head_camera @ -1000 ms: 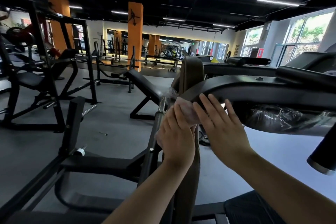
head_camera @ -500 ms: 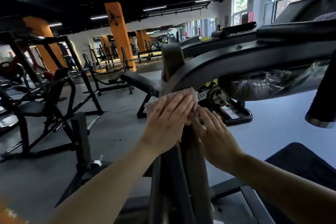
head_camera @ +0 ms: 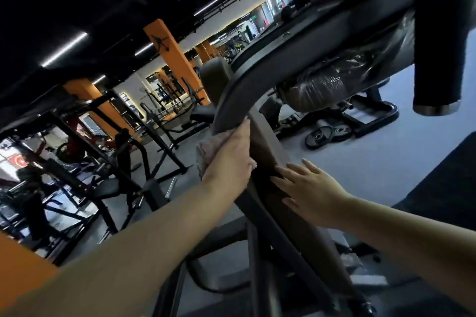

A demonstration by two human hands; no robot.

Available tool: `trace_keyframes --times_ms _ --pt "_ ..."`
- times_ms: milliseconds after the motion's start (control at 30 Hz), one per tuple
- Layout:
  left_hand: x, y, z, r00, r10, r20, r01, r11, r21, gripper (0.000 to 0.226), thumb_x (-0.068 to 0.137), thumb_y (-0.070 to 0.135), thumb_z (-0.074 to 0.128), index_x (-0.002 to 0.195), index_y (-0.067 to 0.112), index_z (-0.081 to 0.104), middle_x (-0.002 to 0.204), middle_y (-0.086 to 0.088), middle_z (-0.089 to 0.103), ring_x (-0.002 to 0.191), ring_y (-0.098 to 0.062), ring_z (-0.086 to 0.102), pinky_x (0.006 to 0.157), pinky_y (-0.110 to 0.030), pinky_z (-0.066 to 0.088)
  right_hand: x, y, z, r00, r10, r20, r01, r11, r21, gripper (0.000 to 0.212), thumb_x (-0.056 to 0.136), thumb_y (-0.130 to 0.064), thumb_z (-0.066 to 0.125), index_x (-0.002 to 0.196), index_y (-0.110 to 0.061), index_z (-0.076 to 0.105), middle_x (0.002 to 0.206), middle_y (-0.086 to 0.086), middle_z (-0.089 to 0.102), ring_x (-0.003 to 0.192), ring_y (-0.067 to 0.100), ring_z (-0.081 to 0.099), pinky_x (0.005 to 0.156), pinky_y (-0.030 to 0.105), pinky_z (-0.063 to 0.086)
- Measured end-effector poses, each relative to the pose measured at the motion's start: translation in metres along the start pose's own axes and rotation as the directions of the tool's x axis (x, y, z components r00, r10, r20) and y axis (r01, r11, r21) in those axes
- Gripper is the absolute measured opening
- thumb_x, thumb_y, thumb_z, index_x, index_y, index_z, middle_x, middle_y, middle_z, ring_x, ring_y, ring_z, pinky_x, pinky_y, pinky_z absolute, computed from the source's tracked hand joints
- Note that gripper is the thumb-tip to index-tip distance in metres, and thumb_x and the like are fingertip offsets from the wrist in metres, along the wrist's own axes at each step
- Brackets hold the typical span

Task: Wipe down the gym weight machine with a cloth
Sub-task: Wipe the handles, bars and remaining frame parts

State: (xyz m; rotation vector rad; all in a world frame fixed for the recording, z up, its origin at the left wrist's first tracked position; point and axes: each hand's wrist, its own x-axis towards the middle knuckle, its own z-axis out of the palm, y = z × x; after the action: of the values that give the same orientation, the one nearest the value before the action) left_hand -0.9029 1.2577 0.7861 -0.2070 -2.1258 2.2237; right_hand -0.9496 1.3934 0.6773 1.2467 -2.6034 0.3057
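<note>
Since half a second ago our view has tilted hard, and both hands have slid lower along the machine's slanted post: the left with the cloth now sits just under the end of the curved arm, the right has dropped further down the post.

Item, far left: squat racks (head_camera: 85,136) and benches, dim, well apart from us; an orange pillar (head_camera: 177,59) behind them.

Item, centre-left: our left hand (head_camera: 229,159), fingers straight and close together, presses a pale cloth (head_camera: 208,149) flat against the left face of the weight machine's post (head_camera: 265,141). We see the cloth bunched beyond the fingers and a corner showing below the palm.

Item, centre: the curved black arm (head_camera: 237,95) of the machine, its lower end touching our left fingertips.

Item, centre-right: our right hand (head_camera: 309,195), fingers spread wide and straight, rests flat on the post's right face, holding nothing.

Item, right: a plastic-wrapped pad (head_camera: 322,87) under the arm; weight plates (head_camera: 327,132) on the floor; a black roller handle (head_camera: 438,46) hanging at top right.
</note>
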Motion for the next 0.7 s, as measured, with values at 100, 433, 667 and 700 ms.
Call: trace_keyframes --times_ms 100,433,667,700 --pt "0.013 0.017 -0.017 0.924 0.242 0.295 -0.264 0.964 0.036 0.069 0.091 0.049 0.05 0.148 0.018 0.026 0.145 -0.005 0.039 0.136 -0.044 0.025 0.1 -0.075 -0.002 -0.003 0.0 0.002 1.0 0.014 0.024 -0.014 1.0 0.025 0.056 0.102 -0.035 0.031 0.152 -0.028 0.009 0.161 -0.002 0.004 0.147 0.019 0.009 0.118 0.042 -0.001" --pt "0.005 0.03 -0.015 0.982 0.115 0.148 -0.086 0.978 -0.189 0.062 0.102 0.038 0.019 0.145 -0.005 0.007 0.141 -0.031 0.036 0.136 -0.046 0.023 0.113 -0.054 0.004 -0.002 0.004 0.003 0.996 0.01 0.084 -0.018 0.995 0.099 0.059 0.101 -0.027 0.033 0.152 -0.032 0.003 0.161 -0.004 -0.002 0.146 0.019 0.011 0.118 0.044 0.002" --pt "0.038 0.026 -0.021 0.898 0.107 0.426 -0.132 0.991 0.029 0.076 0.086 0.073 0.026 0.149 0.031 0.021 0.157 0.013 0.015 0.146 -0.021 -0.006 0.109 -0.067 -0.001 -0.003 0.004 0.008 0.995 0.015 0.098 -0.026 0.994 0.106 0.064 0.1 -0.02 0.032 0.151 -0.033 -0.003 0.16 -0.006 -0.008 0.145 0.018 0.013 0.118 0.044 0.001" --pt "0.036 0.025 -0.02 0.929 -0.068 0.365 0.033 0.994 0.101 0.073 0.08 0.081 0.023 0.143 0.044 0.031 0.151 0.031 0.015 0.144 -0.007 -0.015 0.11 -0.066 -0.005 -0.003 0.004 0.008 0.995 0.016 0.098 -0.027 0.994 0.105 0.065 0.099 -0.02 0.033 0.151 -0.033 -0.003 0.16 -0.006 -0.008 0.145 0.018 0.013 0.118 0.044 0.001"
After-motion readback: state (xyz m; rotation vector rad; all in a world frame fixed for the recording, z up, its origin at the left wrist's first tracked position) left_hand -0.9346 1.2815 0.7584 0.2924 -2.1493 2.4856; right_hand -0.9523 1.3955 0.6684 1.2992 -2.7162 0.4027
